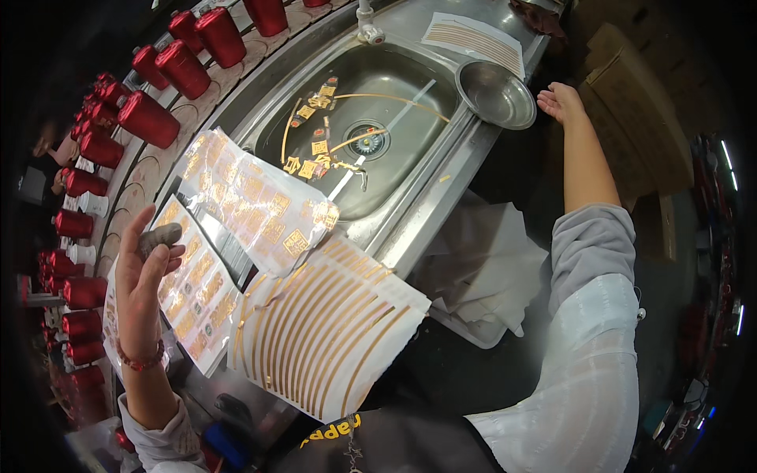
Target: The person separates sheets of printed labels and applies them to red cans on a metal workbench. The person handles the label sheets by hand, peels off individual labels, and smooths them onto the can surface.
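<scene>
My left hand [143, 272] is raised beside the sheets at the left, its fingers apart. A dark grey rounded cover [160, 236] appears to sit on one finger. My right hand [558, 102] hovers just right of a round steel bowl [497, 94], fingers loosely curled and apart, with nothing visible in it. The bowl rests on the right rim of the steel sink [418, 169]. Gold decals [318, 148] and thin gold strips [386, 96] lie wet in the basin around the drain [367, 143].
Between my arms lie a sheet of gold stripes [315, 331], a sheet of gold emblems [252, 197] and a decal sheet [197, 292]. Red metallic cups [150, 118] line a conveyor at the left. A tap [369, 27] stands behind the sink; cardboard [639, 110] is at the right.
</scene>
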### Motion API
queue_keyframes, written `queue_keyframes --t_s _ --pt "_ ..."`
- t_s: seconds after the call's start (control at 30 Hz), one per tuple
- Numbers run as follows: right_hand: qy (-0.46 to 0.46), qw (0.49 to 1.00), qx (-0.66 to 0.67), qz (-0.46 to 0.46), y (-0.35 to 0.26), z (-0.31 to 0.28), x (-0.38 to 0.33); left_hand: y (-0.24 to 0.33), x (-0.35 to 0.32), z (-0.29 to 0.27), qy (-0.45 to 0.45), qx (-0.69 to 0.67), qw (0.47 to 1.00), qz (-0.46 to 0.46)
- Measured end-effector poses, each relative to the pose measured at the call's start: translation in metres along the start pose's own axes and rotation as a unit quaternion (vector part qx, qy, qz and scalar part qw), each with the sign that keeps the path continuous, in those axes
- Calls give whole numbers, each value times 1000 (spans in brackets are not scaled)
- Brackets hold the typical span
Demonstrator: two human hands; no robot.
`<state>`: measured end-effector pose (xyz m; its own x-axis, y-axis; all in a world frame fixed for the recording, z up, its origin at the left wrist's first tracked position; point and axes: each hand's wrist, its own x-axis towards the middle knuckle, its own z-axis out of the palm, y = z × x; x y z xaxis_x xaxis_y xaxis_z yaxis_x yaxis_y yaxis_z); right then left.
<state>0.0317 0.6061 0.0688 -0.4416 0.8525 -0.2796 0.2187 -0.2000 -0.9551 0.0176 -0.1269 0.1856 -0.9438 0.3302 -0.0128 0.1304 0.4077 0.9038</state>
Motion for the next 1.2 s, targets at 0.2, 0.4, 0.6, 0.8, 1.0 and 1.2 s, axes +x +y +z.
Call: queue_keyframes --t_s 0.2,0.4,0.6,0.8,1.0,1.2 --pt "-27 998 -44 28 -1 31 63 12 5 0 75 -11 993 -87" --pt "8 993 -110 52 2 35 118 14 -3 -4 134 -37 980 -144" --pt "-3 968 -238 84 -14 60 108 35 -9 10 158 -21 969 -191" --pt "-34 972 -123 194 -2 57 123 38 -7 13 163 -25 962 -217" --pt "-30 944 -316 91 4 74 146 27 -4 15 141 -10 961 -239" --pt "-48 988 -40 143 -2 81 146 23 -2 22 136 0 959 -249"
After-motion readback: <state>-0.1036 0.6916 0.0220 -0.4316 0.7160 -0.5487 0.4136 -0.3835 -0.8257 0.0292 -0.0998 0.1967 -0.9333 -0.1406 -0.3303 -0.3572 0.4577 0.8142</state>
